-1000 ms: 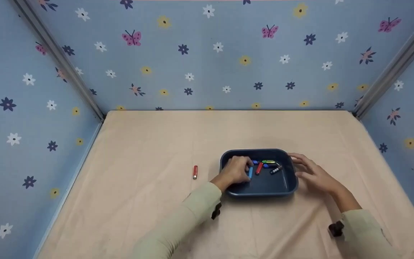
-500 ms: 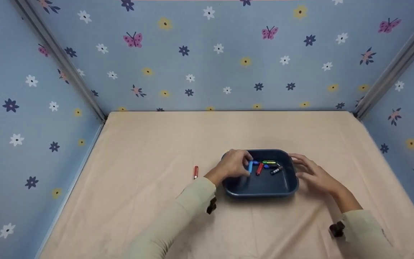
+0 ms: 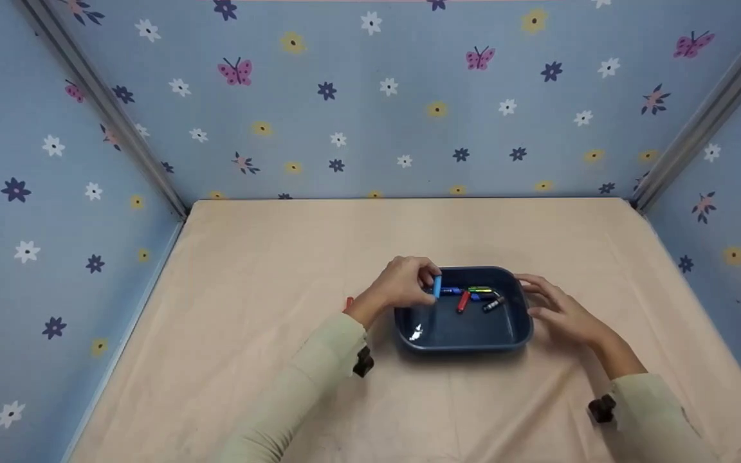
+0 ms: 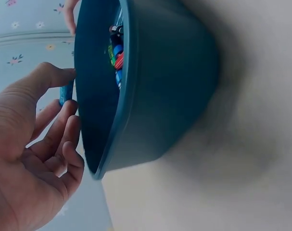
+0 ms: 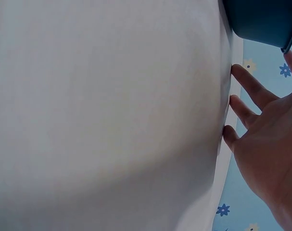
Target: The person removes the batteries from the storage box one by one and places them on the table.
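My left hand pinches a light-blue battery between thumb and fingers, held upright at the left rim of a dark blue plastic tub. In the left wrist view the battery shows only in part beside the tub wall. Inside the tub lie several small batteries, among them a red battery, a dark battery and a green battery. My right hand rests at the tub's right side with its fingers spread, a fingertip touching the rim in the right wrist view.
Another red battery lies on the cloth left of the tub, partly hidden by my left wrist. A beige cloth with some creases covers the table. Blue flowered panels stand behind and at both sides.
My left hand has risen out of the tub and moved left, carrying the light-blue battery to the left rim. Its wrist now covers part of the red battery. The right hand stays put.
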Demonstrator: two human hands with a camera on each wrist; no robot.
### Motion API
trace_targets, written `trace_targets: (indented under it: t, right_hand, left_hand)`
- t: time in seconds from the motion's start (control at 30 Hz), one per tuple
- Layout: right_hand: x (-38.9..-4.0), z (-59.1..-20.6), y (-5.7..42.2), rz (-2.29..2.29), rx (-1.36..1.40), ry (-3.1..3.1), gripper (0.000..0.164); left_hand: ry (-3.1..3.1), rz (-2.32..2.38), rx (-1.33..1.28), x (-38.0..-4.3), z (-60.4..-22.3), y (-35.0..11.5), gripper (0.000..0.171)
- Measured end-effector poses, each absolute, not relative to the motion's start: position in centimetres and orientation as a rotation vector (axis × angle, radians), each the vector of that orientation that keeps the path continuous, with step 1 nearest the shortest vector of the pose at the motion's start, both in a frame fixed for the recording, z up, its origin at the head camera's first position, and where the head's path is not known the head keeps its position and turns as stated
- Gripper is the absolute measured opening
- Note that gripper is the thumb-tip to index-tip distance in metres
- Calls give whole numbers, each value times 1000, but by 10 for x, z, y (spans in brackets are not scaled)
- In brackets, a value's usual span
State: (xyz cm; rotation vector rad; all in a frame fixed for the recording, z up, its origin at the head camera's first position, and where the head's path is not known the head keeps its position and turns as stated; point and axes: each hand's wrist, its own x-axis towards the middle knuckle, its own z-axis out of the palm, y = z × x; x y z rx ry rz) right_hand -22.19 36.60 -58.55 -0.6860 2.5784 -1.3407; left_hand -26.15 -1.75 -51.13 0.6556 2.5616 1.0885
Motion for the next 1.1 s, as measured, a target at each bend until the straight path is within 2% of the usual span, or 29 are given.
trace_targets:
  t: [1.1]
  right_hand:
    - [-223, -587, 366, -1361, -713, 2575, 63]
  left_hand:
    - [2643, 1107, 545, -256, -504, -100, 48]
